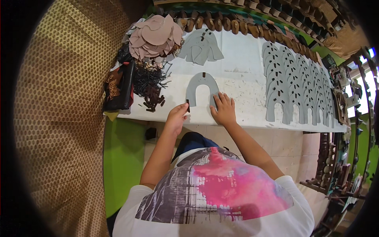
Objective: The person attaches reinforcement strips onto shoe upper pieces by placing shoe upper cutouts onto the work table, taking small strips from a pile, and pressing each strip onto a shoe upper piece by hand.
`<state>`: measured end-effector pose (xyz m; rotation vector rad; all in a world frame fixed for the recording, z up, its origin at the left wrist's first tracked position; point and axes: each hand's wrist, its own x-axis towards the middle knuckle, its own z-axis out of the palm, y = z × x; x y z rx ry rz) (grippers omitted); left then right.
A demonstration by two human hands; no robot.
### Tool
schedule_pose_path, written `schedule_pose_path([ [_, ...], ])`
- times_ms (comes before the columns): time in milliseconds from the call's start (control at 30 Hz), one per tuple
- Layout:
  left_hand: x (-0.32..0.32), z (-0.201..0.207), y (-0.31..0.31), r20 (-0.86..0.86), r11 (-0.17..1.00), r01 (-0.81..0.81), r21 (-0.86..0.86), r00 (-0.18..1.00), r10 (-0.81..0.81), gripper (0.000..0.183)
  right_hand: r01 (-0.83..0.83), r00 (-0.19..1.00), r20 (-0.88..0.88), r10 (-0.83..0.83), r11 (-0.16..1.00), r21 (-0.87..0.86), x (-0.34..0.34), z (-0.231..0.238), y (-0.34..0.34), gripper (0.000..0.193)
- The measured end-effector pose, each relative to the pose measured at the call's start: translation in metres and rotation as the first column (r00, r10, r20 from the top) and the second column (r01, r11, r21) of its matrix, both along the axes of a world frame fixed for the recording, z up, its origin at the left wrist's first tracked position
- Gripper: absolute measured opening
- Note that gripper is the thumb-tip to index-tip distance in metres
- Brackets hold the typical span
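Note:
A grey horseshoe-shaped cut piece (202, 81) lies flat on the white table (244, 83) in front of me. My right hand (224, 110) presses flat on its right leg, fingers spread. My left hand (176, 117) pinches a small dark brown strip (188, 106) at the tip of the piece's left leg. A similar small dark strip sits at the top of the arch.
A pile of small dark brown strips (152, 91) lies left of the piece. Behind it are stacked tan cut pieces (156, 35) and a grey stack (200, 46). Rows of several finished grey pieces (298, 85) cover the right. Shoe soles (237, 25) line the far edge.

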<state>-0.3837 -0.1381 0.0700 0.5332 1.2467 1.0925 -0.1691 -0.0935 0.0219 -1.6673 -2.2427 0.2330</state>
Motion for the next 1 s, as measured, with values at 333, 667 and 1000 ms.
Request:
schedule_pose_path([
  [333,0.027,-0.009,0.005,-0.113,0.991,0.078,0.107,0.991,-0.066,0.023,0.009,0.998,-0.061,-0.007,1.0,0.029,0.003,0.0,0.002,0.048],
  [667,0.041,-0.027,0.031,-0.112,0.983,0.169,0.078,0.981,-0.16,0.015,0.022,0.97,-0.242,-0.017,1.0,0.017,0.001,0.009,0.0,0.024],
  [1000,0.039,-0.027,0.071,-0.241,0.9,0.391,0.193,0.908,-0.343,0.018,-0.084,0.754,-0.656,-0.013,0.99,-0.116,-0.01,0.01,0.038,0.019],
])
